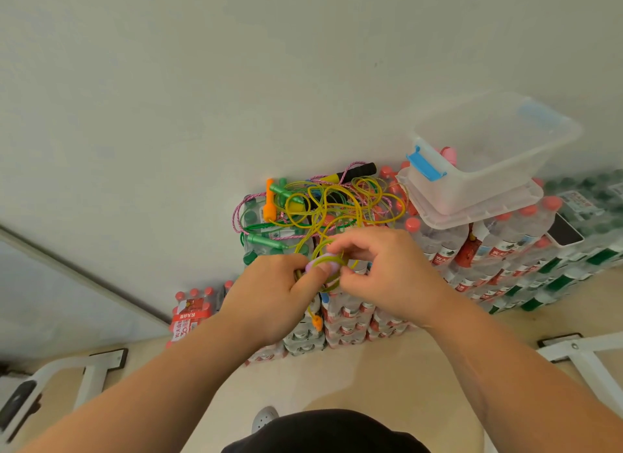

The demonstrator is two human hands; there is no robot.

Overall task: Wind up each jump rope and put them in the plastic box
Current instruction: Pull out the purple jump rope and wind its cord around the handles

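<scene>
Yellow jump rope (pixel 317 216), thin and tangled, is pinched by left hand (pixel 269 290) and right hand (pixel 387 277).

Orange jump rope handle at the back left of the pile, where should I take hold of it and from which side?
Probably pinch the orange handle across its mid-shaft, coming from above and its left. It lies flat, pointing toward the wall, its left side bare, while a green handle and yellow rope crowd its right.
</scene>
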